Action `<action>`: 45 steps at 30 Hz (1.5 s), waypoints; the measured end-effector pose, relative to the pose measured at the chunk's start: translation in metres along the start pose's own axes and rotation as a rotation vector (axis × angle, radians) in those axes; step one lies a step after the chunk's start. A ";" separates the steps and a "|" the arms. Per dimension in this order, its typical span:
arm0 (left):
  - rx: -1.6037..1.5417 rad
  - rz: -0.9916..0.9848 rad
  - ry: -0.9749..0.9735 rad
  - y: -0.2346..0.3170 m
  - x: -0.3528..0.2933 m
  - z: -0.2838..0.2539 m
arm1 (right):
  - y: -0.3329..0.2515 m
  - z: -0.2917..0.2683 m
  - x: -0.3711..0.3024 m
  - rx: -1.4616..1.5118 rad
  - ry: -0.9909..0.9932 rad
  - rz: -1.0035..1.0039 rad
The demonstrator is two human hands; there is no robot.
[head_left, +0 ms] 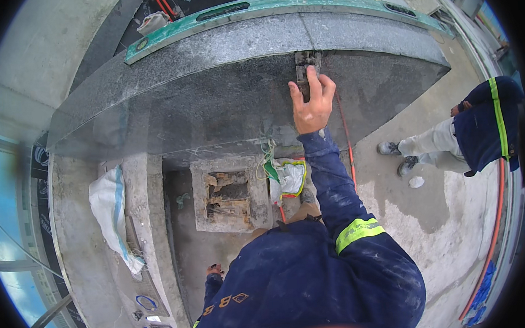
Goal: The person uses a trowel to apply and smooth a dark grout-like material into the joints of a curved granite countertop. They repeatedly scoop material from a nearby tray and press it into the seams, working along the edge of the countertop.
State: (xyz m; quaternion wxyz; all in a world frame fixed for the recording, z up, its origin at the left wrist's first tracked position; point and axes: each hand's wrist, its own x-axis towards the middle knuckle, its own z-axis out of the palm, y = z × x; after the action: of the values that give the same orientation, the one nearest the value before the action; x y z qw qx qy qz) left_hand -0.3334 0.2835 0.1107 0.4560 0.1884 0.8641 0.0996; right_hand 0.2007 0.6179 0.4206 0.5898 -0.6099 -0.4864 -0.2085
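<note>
My right hand (312, 107) reaches up to the face of a dark grey stone slab (212, 101). Its fingers are bent around a small dark, dirty block (308, 59) at the slab's seam, the index finger pressing on it and the thumb to its left. A long green spirit level (301, 4) lies along the slab's top, beyond that hand. Low beside my body, my left hand (214, 269) shows only in part; its fingers are too small and hidden to read.
Below the slab stands a hollow concrete block (203, 220), with a white, green and yellow bag (291, 177) beside it. A white woven sack (107, 202) lies on the left ledge. Another person (480, 129) stands at right, near an orange hose (496, 235).
</note>
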 end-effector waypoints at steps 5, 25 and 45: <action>0.032 -0.041 0.028 0.013 -0.012 -0.001 | -0.011 -0.030 -0.016 -0.030 -0.174 0.136; -0.275 -0.006 -0.061 -0.016 0.034 0.014 | -0.066 -0.066 0.059 0.786 -0.260 1.058; -0.151 -0.027 -0.054 -0.028 0.027 -0.025 | 0.001 -0.005 -0.008 0.010 -0.007 -0.026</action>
State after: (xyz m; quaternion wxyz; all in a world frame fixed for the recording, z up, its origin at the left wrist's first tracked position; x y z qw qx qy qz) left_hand -0.3745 0.2694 0.0944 0.4931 0.1446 0.8440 0.1534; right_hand 0.1995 0.6105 0.4152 0.5884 -0.6014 -0.4974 -0.2114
